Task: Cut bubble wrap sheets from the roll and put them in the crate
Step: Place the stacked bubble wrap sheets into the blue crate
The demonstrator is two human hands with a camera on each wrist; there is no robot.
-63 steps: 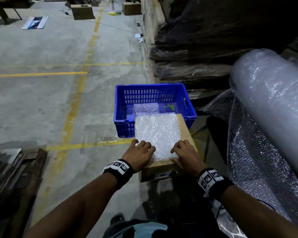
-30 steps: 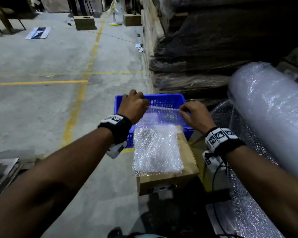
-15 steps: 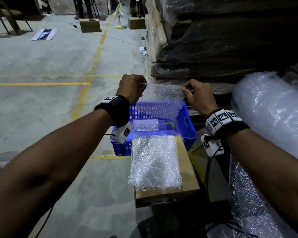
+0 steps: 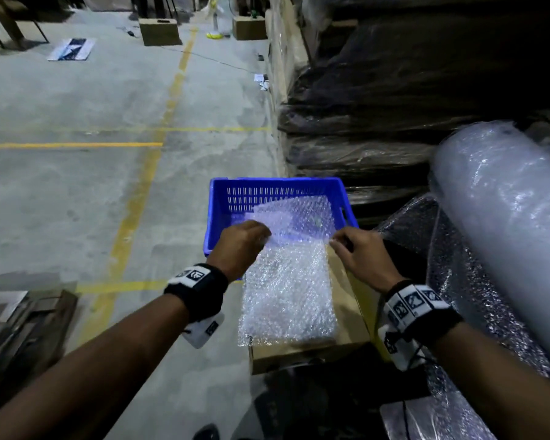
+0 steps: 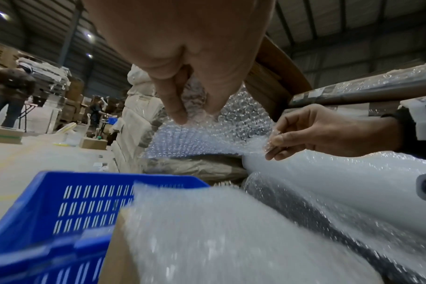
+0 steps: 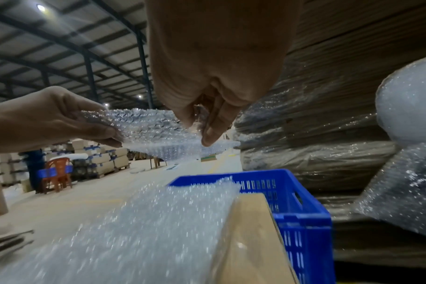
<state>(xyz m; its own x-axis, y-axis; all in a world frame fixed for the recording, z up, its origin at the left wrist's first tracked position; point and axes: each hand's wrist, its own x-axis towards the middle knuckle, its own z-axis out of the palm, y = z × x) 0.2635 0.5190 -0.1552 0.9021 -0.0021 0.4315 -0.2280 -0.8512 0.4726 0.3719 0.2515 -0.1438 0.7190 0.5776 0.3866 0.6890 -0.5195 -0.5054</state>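
A cut bubble wrap sheet (image 4: 299, 217) hangs flat over the blue crate (image 4: 223, 192), pinched at its two near corners. My left hand (image 4: 261, 236) pinches the left corner and my right hand (image 4: 337, 244) pinches the right one. The left wrist view shows thumb and forefinger of the left hand (image 5: 195, 117) closed on the sheet (image 5: 207, 138); the right wrist view shows the right hand (image 6: 197, 130) pinching the same sheet (image 6: 153, 134). A stack of cut sheets (image 4: 288, 296) lies on a cardboard box (image 4: 346, 325) just before the crate. The big roll (image 4: 505, 223) stands at right.
Loose bubble wrap (image 4: 451, 268) trails from the roll down past the box. Wrapped dark pallets (image 4: 378, 122) rise behind the crate. Concrete floor with yellow lines (image 4: 134, 211) spreads to the left, with flat dark boards (image 4: 23, 328) at the near left.
Both hands lifted one sheet off the stack, raised it high above the crate, and have now brought it down and nearer, low over the crate's opening.
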